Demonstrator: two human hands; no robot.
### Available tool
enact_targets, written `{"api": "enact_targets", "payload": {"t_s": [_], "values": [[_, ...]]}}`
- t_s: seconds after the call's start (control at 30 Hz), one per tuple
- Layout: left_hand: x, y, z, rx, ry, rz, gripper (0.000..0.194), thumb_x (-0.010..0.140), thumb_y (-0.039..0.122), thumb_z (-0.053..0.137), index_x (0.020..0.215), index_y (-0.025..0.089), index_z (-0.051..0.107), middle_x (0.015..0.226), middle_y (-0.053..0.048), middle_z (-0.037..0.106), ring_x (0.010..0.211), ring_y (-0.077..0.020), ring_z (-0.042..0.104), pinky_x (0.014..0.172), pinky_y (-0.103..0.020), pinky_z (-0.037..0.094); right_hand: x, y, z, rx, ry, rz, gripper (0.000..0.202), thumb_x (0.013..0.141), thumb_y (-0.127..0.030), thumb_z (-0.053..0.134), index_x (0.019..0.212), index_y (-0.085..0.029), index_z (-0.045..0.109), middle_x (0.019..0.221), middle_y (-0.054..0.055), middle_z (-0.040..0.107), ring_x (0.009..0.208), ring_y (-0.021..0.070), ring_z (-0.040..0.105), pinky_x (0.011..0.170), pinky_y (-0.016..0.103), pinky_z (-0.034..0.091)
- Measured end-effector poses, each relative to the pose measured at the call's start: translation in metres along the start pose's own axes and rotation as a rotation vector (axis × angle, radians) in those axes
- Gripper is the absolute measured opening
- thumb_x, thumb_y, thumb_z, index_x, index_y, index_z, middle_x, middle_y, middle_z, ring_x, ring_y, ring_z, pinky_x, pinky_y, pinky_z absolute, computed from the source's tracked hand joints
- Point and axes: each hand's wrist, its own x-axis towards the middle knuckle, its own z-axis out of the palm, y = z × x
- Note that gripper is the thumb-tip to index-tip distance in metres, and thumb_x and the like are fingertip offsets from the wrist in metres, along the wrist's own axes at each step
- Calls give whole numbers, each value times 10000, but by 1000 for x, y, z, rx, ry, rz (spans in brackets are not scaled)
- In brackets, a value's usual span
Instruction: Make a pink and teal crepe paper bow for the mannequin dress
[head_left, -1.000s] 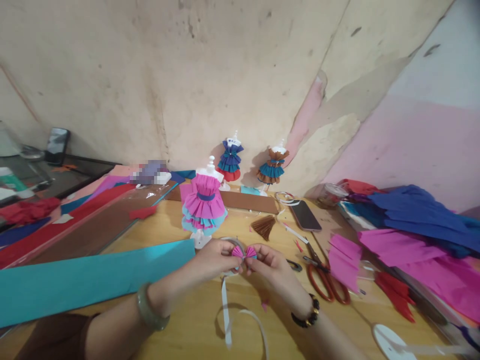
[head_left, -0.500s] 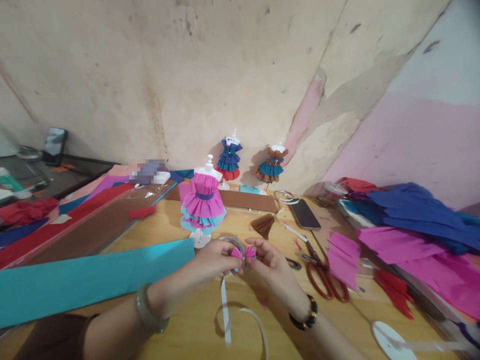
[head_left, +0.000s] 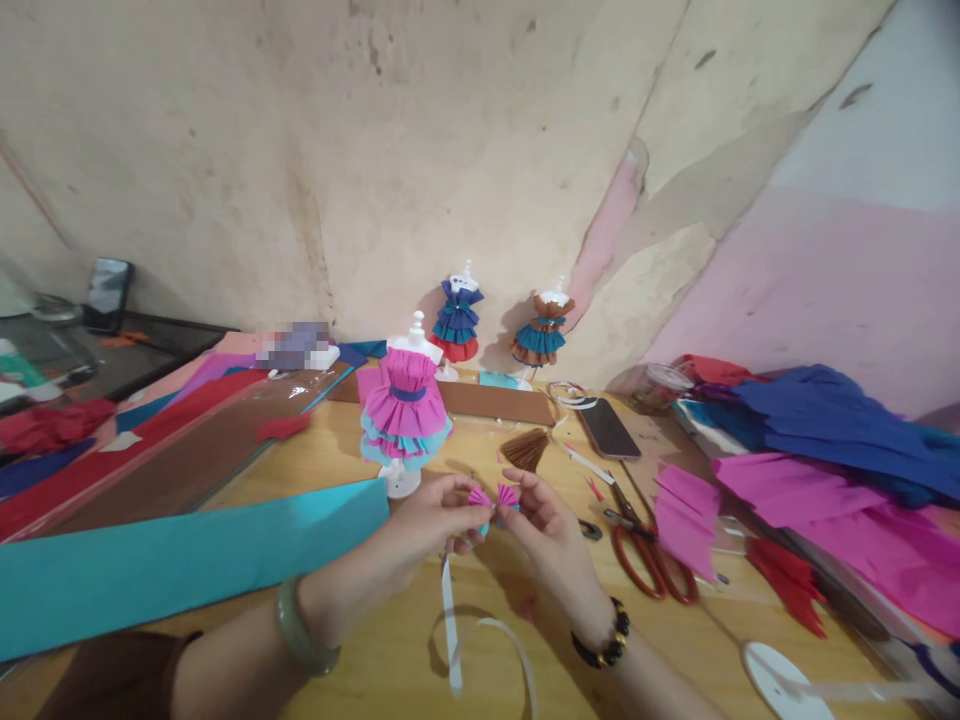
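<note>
Between my two hands is a small pleated paper bow (head_left: pixel 507 496), pink with light blue beneath and pinched narrow at its middle. My left hand (head_left: pixel 442 515) grips its left side between thumb and fingers. On its other side my right hand (head_left: pixel 541 520) pinches it near the centre, with the upper fingers curled loosely above. Just behind my left hand stands a small white mannequin wearing a ruffled pink and blue paper dress (head_left: pixel 406 405) with a dark blue waistband. A white strip (head_left: pixel 451 625) lies on the table below my hands.
Red-handled scissors (head_left: pixel 651 560), a pink paper piece (head_left: pixel 686 520) and a phone (head_left: pixel 610 428) lie to the right. Turquoise paper (head_left: pixel 187 560) stretches out at left. Two dressed mannequins (head_left: pixel 457 318) stand by the wall. Piled coloured paper (head_left: pixel 847 430) fills the far right.
Both hands have shifted slightly to the right with the bow, which has tilted a little and shows more light blue. The things on the table stay where they were.
</note>
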Motion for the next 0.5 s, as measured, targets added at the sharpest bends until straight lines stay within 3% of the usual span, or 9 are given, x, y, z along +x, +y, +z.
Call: {"api": "enact_targets", "payload": {"t_s": [0.1, 0.33, 0.43, 0.5], "values": [[-1, 0, 1, -31, -27, 63, 370, 657, 402, 733, 894, 146, 609, 751, -18, 620, 645, -111, 560, 572, -226, 385, 0, 1, -1, 44, -9, 17, 503, 643, -455, 797, 1025, -208, 584, 914, 51, 676, 846, 210, 632, 770, 339, 511], [-2, 4, 2, -111, 76, 78, 304, 643, 297, 696, 886, 132, 618, 794, -40, 636, 691, -145, 583, 627, -266, 439, -5, 2, 2, 51, -87, 36, 495, 715, -476, 754, 1098, -212, 584, 870, 35, 678, 809, 197, 640, 780, 358, 520], [-2, 5, -2, -137, 71, 113, 216, 684, 276, 672, 839, 141, 607, 795, -41, 638, 731, -157, 596, 645, -271, 456, 3, -2, -9, -61, -63, 7, 470, 777, -489, 673, 1135, -204, 565, 881, 47, 693, 778, 196, 656, 770, 365, 526], [-2, 5, -4, -149, 55, 126, 188, 697, 269, 664, 826, 146, 604, 806, -44, 643, 751, -165, 609, 658, -276, 468, 12, -8, -27, -265, -50, -67, 395, 819, -452, 602, 1115, -192, 581, 930, 72, 700, 785, 207, 669, 755, 366, 526]]}}
